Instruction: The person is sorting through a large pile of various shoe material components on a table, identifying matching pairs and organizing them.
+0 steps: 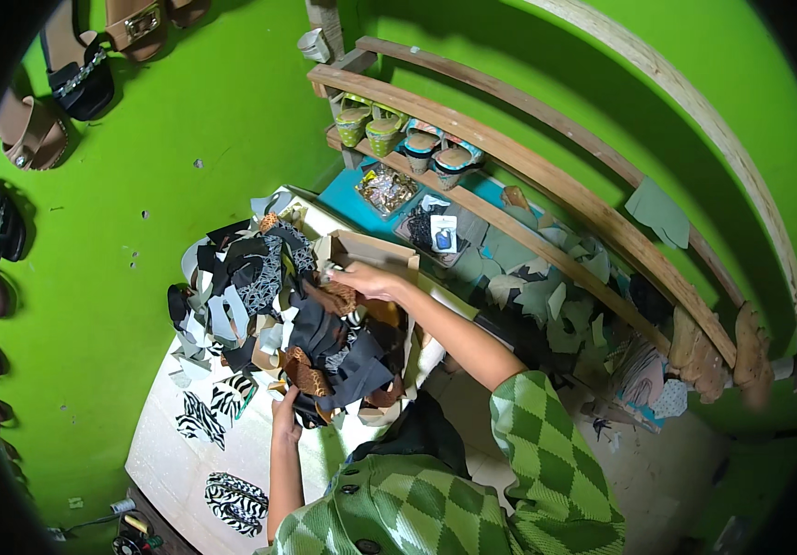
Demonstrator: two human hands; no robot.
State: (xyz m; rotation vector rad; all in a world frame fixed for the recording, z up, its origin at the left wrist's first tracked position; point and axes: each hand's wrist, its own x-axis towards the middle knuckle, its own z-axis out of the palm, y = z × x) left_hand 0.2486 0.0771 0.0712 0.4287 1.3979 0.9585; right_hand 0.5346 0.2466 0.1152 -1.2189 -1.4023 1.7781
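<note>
A heap of cut material scraps (258,282) in black, grey, white and brown prints covers the far part of the white table and spills over an open cardboard box (375,248). My right hand (361,280) reaches over the heap from the right, fingers bent at brown patterned scraps (333,298); its fingertips are partly hidden. Near the heap's front edge, my left hand (285,416) is closed around dark scraps beside a brown spotted piece (306,372). Its fingers are mostly covered by the scraps.
Zebra-print pieces (199,421) and a zebra-print bundle (234,502) lie on the white table (162,453). A wooden rack (509,157) holds sandals (420,148), with shoe lasts (699,356) at its right end. More scraps (565,310) lie beneath. Sandals (79,79) hang on the green wall.
</note>
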